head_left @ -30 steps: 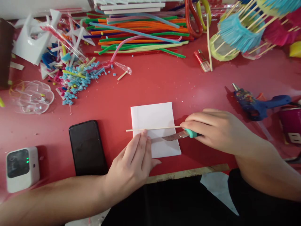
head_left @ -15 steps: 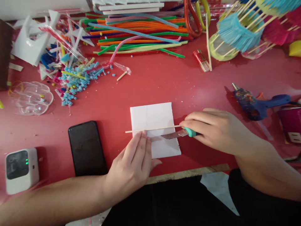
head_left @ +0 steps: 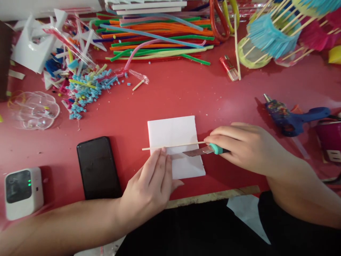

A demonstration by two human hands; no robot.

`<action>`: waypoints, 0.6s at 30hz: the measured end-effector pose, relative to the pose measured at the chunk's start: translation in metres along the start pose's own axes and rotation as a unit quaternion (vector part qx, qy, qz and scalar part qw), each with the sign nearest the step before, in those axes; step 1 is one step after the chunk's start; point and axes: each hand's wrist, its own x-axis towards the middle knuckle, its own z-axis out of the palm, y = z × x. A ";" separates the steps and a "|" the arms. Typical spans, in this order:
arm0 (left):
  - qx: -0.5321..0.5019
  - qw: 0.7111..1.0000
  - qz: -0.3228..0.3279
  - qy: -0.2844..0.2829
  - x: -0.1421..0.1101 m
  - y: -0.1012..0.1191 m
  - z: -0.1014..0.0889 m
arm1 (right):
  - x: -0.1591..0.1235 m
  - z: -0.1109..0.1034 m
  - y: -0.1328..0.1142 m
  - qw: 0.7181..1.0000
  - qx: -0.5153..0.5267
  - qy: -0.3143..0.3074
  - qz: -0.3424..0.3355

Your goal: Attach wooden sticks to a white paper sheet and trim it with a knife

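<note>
A square white foam board (head_left: 173, 131) lies on the red table. Across its middle runs a thin wooden stick (head_left: 183, 144), its left end poking past the board's edge. My left hand (head_left: 153, 177) rests on the board's lower left, fingers stretched together and thumb apart, with the fingertips against the stick. In my right hand (head_left: 237, 145), at the board's right edge, is a utility knife (head_left: 217, 149) with a teal-and-black handle. Its blade points left over the board, just below the stick. The stick's right end meets my right fingertips; whether they pinch it is hard to tell.
Left of the board are a black phone (head_left: 98, 167) and a white device (head_left: 23, 193). Pipe cleaners (head_left: 160, 35) and cut scraps (head_left: 87, 89) lie at the back. A blue glue gun (head_left: 293, 117), a red lighter (head_left: 229, 68) and a fringed stick structure (head_left: 274, 35) are on the right.
Both hands, the stick and the knife stay almost in place. The stick's left end sits very slightly lower than a second ago, and the view has shifted a little.
</note>
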 end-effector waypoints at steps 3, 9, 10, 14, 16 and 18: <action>0.003 1.000 0.001 0.004 0.001 0.000 0.000 | 0.000 0.000 0.000 1.000 -0.003 0.003 -0.002; 0.005 1.000 0.004 -0.012 0.002 0.000 -0.002 | -0.001 -0.001 0.003 1.000 -0.008 -0.002 0.001; 0.006 1.000 0.005 -0.015 0.001 0.000 -0.002 | -0.001 -0.001 0.004 1.000 -0.010 -0.001 0.009; 0.017 1.000 0.007 -0.011 0.001 -0.001 -0.002 | -0.002 -0.005 0.010 0.997 0.004 0.018 0.071; 0.018 1.000 0.007 -0.008 0.002 -0.001 -0.001 | -0.002 -0.008 0.013 0.995 0.029 0.028 0.095; 0.019 1.000 0.010 -0.006 0.003 0.000 0.000 | -0.001 -0.010 0.014 0.993 0.044 0.044 0.101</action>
